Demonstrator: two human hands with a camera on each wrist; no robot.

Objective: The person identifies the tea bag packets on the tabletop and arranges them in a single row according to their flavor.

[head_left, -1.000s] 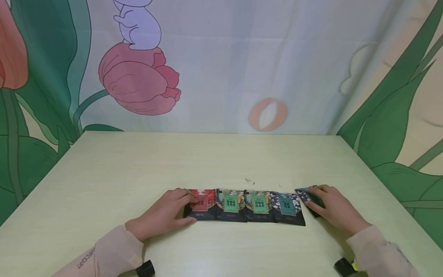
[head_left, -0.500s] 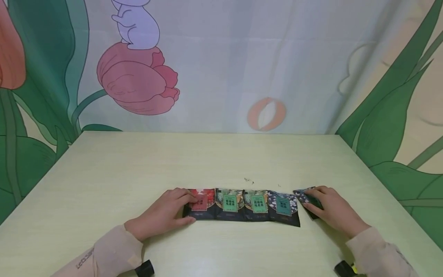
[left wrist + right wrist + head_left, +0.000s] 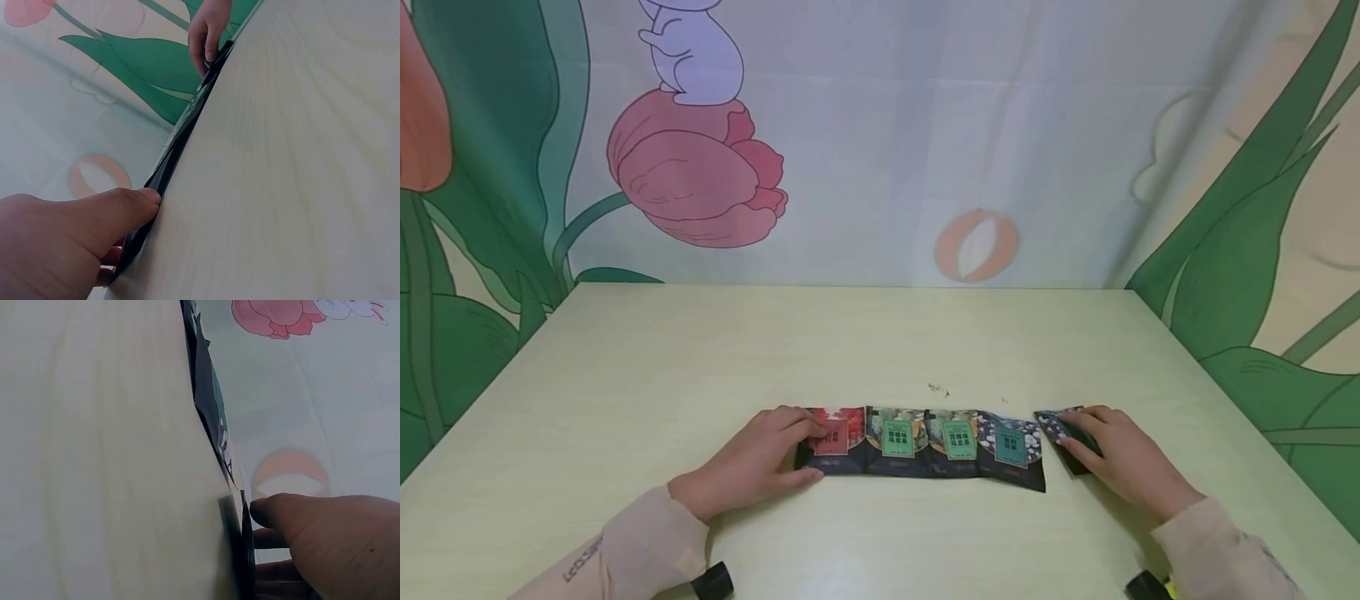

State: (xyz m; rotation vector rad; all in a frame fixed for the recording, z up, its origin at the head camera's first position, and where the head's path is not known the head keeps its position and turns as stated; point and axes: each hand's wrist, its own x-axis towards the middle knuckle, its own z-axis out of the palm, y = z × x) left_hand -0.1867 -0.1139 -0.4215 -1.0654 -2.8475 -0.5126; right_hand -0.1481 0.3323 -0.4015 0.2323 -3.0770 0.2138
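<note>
A row of small sachets lies flat on the table. At its left end my left hand point(image 3: 756, 462) holds a red-topped sachet point(image 3: 847, 442), thumb at the near edge and fingers over its top. Two green-labelled sachets, the left one point(image 3: 897, 442) and the right one point(image 3: 953, 443), follow side by side. A blue-labelled sachet point(image 3: 1011, 450) ends the row, slightly tilted. To its right my right hand point(image 3: 1123, 458) pinches another dark floral sachet point(image 3: 1054, 427), partly hidden under the fingers. In the right wrist view this dark sachet point(image 3: 247, 550) stands edge-on between thumb and fingers.
The pale wooden table point(image 3: 880, 342) runs back to a printed curtain point(image 3: 850, 167). Some small dark marks point(image 3: 938, 389) show on the tabletop behind the row. Black wrist devices, left point(image 3: 713, 581) and right point(image 3: 1147, 585), sit under the sleeves.
The blue-labelled sachet has shifted slightly left, closer against the green one beside it. Both hands keep their holds and have barely moved; the whole head view has drifted slightly.
</note>
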